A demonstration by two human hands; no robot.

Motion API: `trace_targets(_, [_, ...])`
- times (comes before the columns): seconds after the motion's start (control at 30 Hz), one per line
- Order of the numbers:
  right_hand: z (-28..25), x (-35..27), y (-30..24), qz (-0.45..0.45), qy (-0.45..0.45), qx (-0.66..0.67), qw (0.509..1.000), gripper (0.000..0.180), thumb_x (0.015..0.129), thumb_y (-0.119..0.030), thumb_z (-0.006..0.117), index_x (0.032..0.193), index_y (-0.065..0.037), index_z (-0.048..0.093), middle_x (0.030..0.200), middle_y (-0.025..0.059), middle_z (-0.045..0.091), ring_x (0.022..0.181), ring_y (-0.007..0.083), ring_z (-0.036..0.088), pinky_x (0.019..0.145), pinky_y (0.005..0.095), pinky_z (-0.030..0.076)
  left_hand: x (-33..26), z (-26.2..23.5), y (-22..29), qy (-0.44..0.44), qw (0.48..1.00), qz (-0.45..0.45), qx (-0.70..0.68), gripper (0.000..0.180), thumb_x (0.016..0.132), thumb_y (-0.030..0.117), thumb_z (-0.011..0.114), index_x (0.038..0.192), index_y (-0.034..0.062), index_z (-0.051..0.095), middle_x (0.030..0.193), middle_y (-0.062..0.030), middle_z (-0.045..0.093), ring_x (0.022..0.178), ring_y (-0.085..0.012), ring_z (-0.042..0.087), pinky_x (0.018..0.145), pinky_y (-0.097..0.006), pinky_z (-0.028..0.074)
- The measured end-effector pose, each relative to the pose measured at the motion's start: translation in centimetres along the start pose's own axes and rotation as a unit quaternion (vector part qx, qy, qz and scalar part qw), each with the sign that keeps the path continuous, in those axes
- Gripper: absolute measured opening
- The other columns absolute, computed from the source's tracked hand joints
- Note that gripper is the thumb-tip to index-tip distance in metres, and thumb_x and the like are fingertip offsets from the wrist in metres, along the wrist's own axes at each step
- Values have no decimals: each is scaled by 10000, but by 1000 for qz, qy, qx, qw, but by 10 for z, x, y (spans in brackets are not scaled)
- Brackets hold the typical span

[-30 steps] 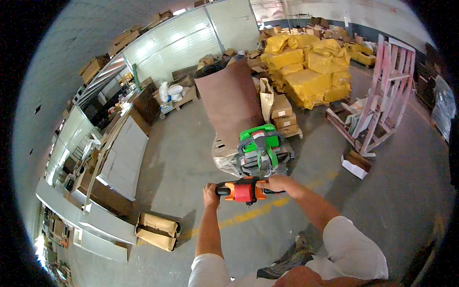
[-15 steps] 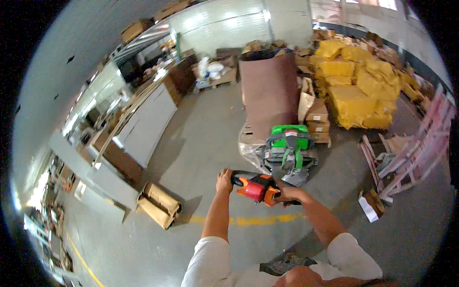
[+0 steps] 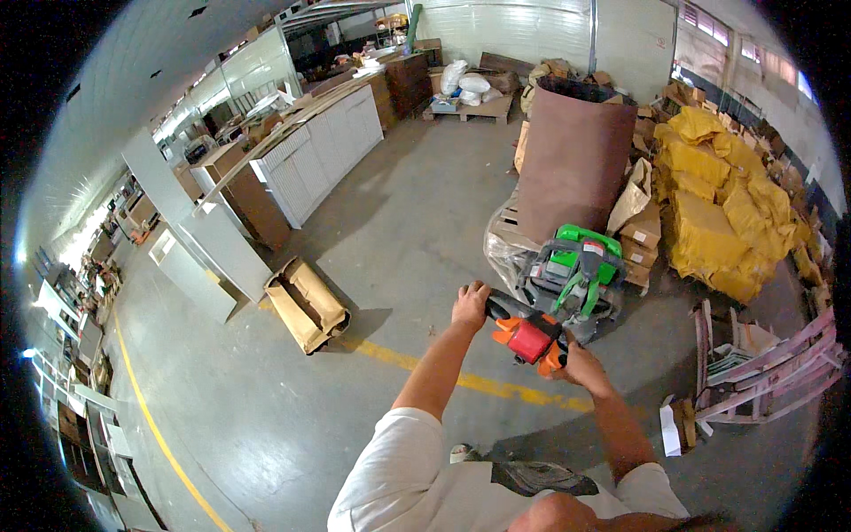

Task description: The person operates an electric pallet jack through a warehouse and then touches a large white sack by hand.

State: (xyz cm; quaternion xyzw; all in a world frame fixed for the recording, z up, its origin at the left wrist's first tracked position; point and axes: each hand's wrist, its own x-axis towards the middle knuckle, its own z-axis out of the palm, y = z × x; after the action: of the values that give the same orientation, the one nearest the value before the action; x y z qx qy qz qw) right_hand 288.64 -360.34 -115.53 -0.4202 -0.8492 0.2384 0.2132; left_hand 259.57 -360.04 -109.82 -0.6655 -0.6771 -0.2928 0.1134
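Observation:
Both my hands grip the control handle [image 3: 532,340] of a pallet truck, a red head with orange parts and black grips. My left hand [image 3: 472,304] is closed round the grip at its left end. My right hand [image 3: 583,365] is closed on the opposite side, its fingers partly hidden. Beyond the handle sits the truck's green and grey body [image 3: 581,269]. Right behind it, a tall curved brown sheet or roll [image 3: 576,164] stands upright on a pallet with crumpled clear plastic [image 3: 507,244] at its side. The truck's forks are out of sight.
An open cardboard box [image 3: 306,306] lies on the floor at left, beside white panels [image 3: 324,155]. Yellow-wrapped bundles [image 3: 722,213] and brown cartons [image 3: 640,232] stand right of the load. A pinkish metal frame [image 3: 771,372] leans at the right. Yellow lines [image 3: 390,357] cross the floor.
The view has swung, so the truck, load and yellow bundles appear farther right. The handle and both hands sit farther right in the picture, the handle more slanted. Both grips are kept.

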Motion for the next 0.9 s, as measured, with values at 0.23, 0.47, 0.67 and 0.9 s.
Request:
trace_targets(0.23, [-24, -31, -31, 66, 3, -12, 998, 1173, 522, -360, 856, 1415, -62, 157, 1100, 222, 594, 1013, 374, 579, 854, 417, 459, -15, -1, -2, 42, 999, 15, 25, 385, 717, 9, 614, 1062, 163, 537, 1203, -25, 491, 1154, -313, 435, 904, -423, 442])
trace_targets(0.47, [-22, -49, -41, 109, -69, -68, 989, 1010, 526, -449, 830, 1306, -18, 354, 1044, 213, 614, 965, 356, 597, 810, 427, 468, -42, -27, -4, 93, 988, 120, -22, 291, 676, -32, 585, 948, 67, 554, 1129, -107, 539, 1086, -348, 470, 894, -435, 420])
trace_targets(0.67, [-50, -75, -44, 32, -184, -32, 982, 879, 615, -698, 646, 1145, -13, 499, 1018, 208, 608, 945, 348, 591, 792, 419, 455, -57, -59, 11, 69, 983, 167, -36, 244, 638, -57, 587, 866, 18, 545, 1005, -160, 567, 1015, -376, 495, 865, -449, 420])
trace_targets(0.9, [-90, -51, -57, -56, -235, 105, 965, 738, 844, -701, 343, 1068, -25, 537, 942, 173, 601, 913, 289, 576, 795, 392, 432, -15, -98, 14, 63, 975, 201, -66, 211, 608, -45, 607, 799, 23, 550, 909, -139, 586, 911, -362, 547, 778, -443, 456])
